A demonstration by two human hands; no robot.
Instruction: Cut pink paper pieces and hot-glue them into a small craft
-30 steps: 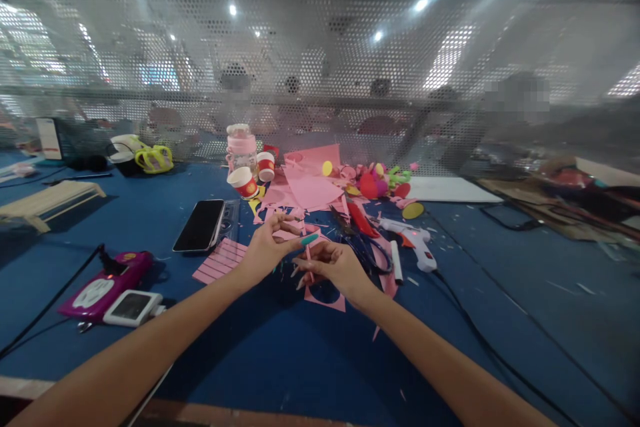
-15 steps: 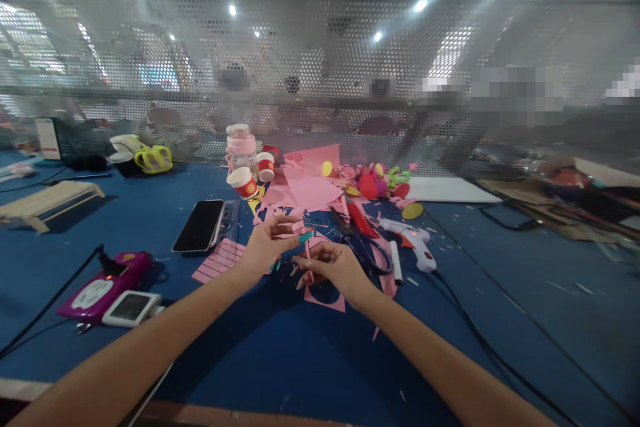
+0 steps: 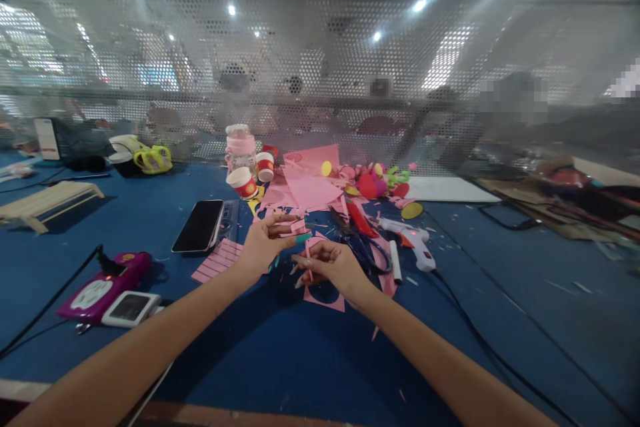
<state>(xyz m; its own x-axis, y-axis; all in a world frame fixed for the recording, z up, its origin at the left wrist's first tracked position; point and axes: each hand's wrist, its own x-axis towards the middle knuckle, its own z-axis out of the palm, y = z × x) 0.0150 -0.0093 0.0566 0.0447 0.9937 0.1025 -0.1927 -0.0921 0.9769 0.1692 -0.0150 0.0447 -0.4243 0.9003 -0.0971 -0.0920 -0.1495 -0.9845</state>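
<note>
My left hand (image 3: 264,245) pinches a small curled pink paper piece (image 3: 298,225) between its fingertips and thumb. Close beside it, my right hand (image 3: 336,268) is closed on a thin pink paper strip (image 3: 309,259), which stands nearly upright between the fingers. Under the right hand lies a pink paper sheet (image 3: 333,305) with a round hole cut from it. Lined pink paper (image 3: 216,261) sits left of my left wrist. Scissors with dark blue handles (image 3: 381,265) and red-handled pliers (image 3: 361,219) rest just beyond the right hand.
A white glue gun (image 3: 419,247) trails its cord to the right. Pink paper scraps (image 3: 305,190), paper cups (image 3: 242,183) and a pink bottle (image 3: 241,147) stand behind the hands. To the left are a phone (image 3: 199,225), a purple power strip (image 3: 107,283) and a small wooden stand (image 3: 55,200).
My left hand has shifted very slightly, its thumb tilting a little lower beside the curled paper. My right hand keeps the strip in nearly the same place.
</note>
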